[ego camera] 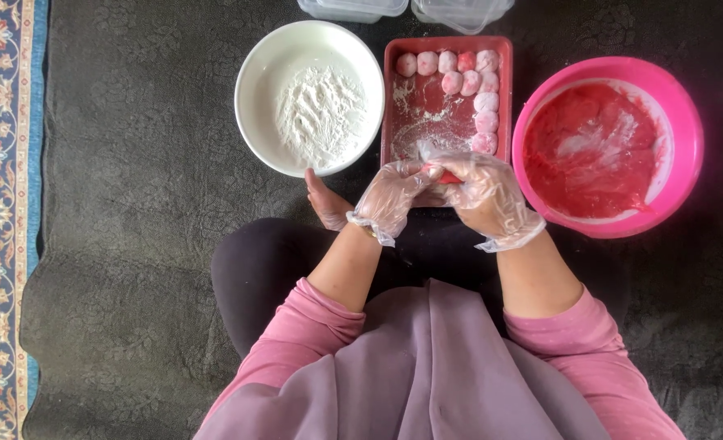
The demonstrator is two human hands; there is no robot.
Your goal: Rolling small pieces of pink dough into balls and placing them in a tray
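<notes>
Both gloved hands meet over the near end of the red tray (394, 122): the left hand (390, 195) and right hand (485, 194) close together around a small red piece of dough (449, 177), pinched between their fingertips. Floured pink balls (485, 102) line the tray's far and right edges. A white bowl of flour (255, 73) sits left, a pink bowl of red dough (687, 138) right, all on dark carpet (133, 204).

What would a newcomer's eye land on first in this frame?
Probably the bright pink bowl of red dough at right, then the red tray of floured pink balls in the middle. Below it, the gloved left hand and right hand pinch a red dough piece; a white flour bowl sits left.
</notes>
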